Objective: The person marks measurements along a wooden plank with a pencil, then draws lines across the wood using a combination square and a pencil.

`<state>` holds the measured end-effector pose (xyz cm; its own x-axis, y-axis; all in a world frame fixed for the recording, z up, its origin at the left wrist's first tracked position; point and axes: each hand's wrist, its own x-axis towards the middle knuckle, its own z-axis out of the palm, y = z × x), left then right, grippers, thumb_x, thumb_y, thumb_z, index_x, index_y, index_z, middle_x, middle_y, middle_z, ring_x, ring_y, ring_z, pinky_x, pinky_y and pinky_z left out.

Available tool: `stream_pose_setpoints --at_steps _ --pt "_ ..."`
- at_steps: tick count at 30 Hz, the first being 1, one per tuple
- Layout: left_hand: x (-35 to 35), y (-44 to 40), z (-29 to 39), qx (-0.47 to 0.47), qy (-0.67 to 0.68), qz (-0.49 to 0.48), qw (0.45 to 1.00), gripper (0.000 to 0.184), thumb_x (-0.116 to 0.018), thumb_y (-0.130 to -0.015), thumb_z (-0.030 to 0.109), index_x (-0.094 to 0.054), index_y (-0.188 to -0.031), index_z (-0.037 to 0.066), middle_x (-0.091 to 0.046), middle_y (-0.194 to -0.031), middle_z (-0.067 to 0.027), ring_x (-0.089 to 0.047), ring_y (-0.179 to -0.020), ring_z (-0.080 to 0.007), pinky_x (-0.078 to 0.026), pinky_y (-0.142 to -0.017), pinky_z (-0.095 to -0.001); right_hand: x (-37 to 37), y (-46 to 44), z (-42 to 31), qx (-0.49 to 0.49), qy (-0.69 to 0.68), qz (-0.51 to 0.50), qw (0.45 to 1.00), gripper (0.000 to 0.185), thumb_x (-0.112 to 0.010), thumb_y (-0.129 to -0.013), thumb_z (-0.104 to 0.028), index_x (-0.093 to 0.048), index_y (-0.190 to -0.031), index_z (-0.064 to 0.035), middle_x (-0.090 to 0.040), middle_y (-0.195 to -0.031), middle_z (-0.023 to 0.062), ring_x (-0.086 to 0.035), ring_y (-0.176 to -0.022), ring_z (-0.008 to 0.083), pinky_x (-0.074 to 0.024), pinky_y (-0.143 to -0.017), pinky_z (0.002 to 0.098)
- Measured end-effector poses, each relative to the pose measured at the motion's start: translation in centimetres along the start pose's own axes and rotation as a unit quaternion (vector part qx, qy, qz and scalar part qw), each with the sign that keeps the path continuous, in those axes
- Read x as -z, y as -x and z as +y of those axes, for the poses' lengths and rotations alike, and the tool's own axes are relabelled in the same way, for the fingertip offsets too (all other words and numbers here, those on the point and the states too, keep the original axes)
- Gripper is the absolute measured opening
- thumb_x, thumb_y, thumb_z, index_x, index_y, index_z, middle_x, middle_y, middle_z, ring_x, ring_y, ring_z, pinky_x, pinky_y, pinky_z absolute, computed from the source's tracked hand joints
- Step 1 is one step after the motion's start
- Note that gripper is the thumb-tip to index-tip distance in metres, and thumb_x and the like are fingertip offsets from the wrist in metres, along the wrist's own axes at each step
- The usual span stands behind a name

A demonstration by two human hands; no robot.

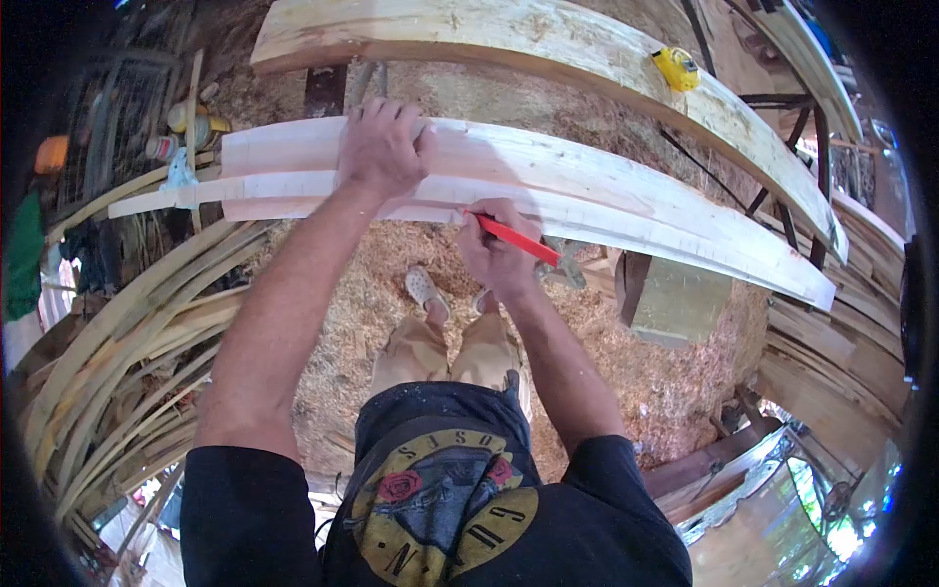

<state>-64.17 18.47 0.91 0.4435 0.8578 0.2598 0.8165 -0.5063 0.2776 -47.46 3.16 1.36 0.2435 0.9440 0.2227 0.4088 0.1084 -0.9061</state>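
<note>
A long pale plank (567, 166) lies crosswise in front of me, with a thin wooden strip (284, 184) along its near side. The strip's left end sticks out past the plank. My left hand (384, 152) is closed over the plank, its fingers curled at the far edge and its heel by the strip. In my right hand (501, 249) is a flat red carpenter's pencil (518, 240), pinched between thumb and fingers. The pencil's tip is at the near edge of the wood, just right of my left hand.
A thicker board (509, 39) lies beyond the plank, bearing a yellow tape measure (676, 69). Curved strips (127, 342) are stacked at left, near several small containers (196, 127). A wooden block (677, 298) stands under the plank at right. Shavings (342, 293) cover the ground.
</note>
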Motion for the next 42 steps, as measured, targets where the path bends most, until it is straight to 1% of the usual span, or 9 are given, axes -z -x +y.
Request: stream_pose_setpoints --at_steps 9,15,18,21,24,27,30,36,42 --pt "0.44 -0.05 0.19 0.007 0.008 -0.019 1.000 0.028 -0.064 -0.094 0.030 -0.070 -0.108 0.006 -0.071 -0.108 -0.0125 -0.061 -0.109 -0.0333 -0.045 -0.099 -0.0488 0.20 -0.25 -0.16 0.017 -0.005 -0.024 1.000 0.015 -0.074 -0.089 -0.001 -0.063 -0.098 -0.0070 -0.064 -0.066 0.0053 -0.062 -0.054 0.0112 -0.0510 -0.052 0.0277" --pt "0.17 -0.13 0.07 0.004 0.000 -0.019 1.000 0.030 -0.063 -0.094 0.031 -0.070 -0.110 0.006 -0.071 -0.110 -0.0122 -0.062 -0.111 -0.0322 -0.045 -0.100 -0.0487 -0.01 -0.47 -0.36 0.036 0.008 -0.010 0.999 0.013 -0.073 -0.088 -0.002 -0.064 -0.096 -0.0076 -0.066 -0.069 0.0050 -0.063 -0.054 0.0122 -0.0521 -0.053 0.0281" --pt "0.30 -0.19 0.14 0.007 -0.006 -0.027 1.000 0.031 -0.063 -0.094 0.032 -0.070 -0.110 0.006 -0.071 -0.110 -0.0120 -0.062 -0.111 -0.0320 -0.046 -0.100 -0.0487 0.08 -0.40 -0.27 0.024 0.006 -0.026 0.999 0.011 -0.073 -0.088 -0.003 -0.064 -0.093 -0.0080 -0.067 -0.070 0.0053 -0.064 -0.054 0.0133 -0.0527 -0.053 0.0286" --pt "0.41 -0.23 0.28 0.008 -0.009 -0.024 1.000 0.031 -0.063 -0.094 0.032 -0.070 -0.110 0.006 -0.071 -0.111 -0.0119 -0.062 -0.112 -0.0320 -0.046 -0.100 -0.0487 0.16 -0.37 -0.09 0.016 0.022 -0.036 0.999 0.011 -0.072 -0.089 -0.004 -0.063 -0.092 -0.0084 -0.067 -0.069 0.0054 -0.065 -0.054 0.0142 -0.0530 -0.053 0.0292" --pt "0.34 -0.14 0.23 0.007 -0.009 -0.020 1.000 0.031 -0.063 -0.094 0.032 -0.070 -0.110 0.006 -0.071 -0.111 -0.0120 -0.061 -0.112 -0.0319 -0.046 -0.101 -0.0486 0.09 -0.57 -0.41 0.033 0.033 -0.020 0.999 0.011 -0.073 -0.088 -0.005 -0.063 -0.091 -0.0087 -0.066 -0.068 0.0056 -0.064 -0.054 0.0158 -0.0527 -0.052 0.0304" --pt "0.51 -0.24 0.27 0.008 -0.009 -0.026 1.000 0.031 -0.064 -0.094 0.032 -0.069 -0.110 0.006 -0.071 -0.111 -0.0122 -0.061 -0.112 -0.0319 -0.046 -0.101 -0.0485 0.22 -0.45 -0.02 0.034 0.043 -0.038 0.998 0.012 -0.073 -0.088 -0.005 -0.063 -0.092 -0.0088 -0.065 -0.067 0.0059 -0.064 -0.053 0.0169 -0.0521 -0.051 0.0313" --pt "0.68 -0.28 0.39 0.009 -0.009 -0.034 0.999 0.032 -0.064 -0.094 0.032 -0.069 -0.110 0.005 -0.071 -0.111 -0.0125 -0.061 -0.113 -0.0320 -0.046 -0.101 -0.0484 -0.25 -0.54 -0.07 0.038 0.033 -0.011 0.999 0.011 -0.073 -0.088 -0.006 -0.063 -0.091 -0.0086 -0.065 -0.066 0.0063 -0.064 -0.053 0.0179 -0.0515 -0.051 0.0319" --pt "0.68 -0.36 0.37 0.010 -0.007 -0.035 0.999 0.031 -0.064 -0.095 0.032 -0.069 -0.110 0.005 -0.070 -0.111 -0.0131 -0.061 -0.113 -0.0321 -0.045 -0.102 -0.0485 0.09 -0.48 -0.34 0.013 0.027 -0.036 0.999 0.012 -0.073 -0.089 -0.006 -0.062 -0.093 -0.0088 -0.066 -0.067 0.0060 -0.064 -0.053 0.0165 -0.0519 -0.051 0.0311" --pt "0.34 -0.31 0.29 0.016 -0.001 -0.034 0.999 0.030 -0.065 -0.094 0.031 -0.069 -0.110 0.006 -0.070 -0.110 -0.0134 -0.061 -0.113 -0.0333 -0.044 -0.102 -0.0490 -0.10 -0.46 -0.36 0.018 0.015 -0.021 1.000 0.012 -0.073 -0.088 -0.004 -0.063 -0.092 -0.0084 -0.066 -0.068 0.0049 -0.062 -0.053 0.0147 -0.0508 -0.051 0.0294"
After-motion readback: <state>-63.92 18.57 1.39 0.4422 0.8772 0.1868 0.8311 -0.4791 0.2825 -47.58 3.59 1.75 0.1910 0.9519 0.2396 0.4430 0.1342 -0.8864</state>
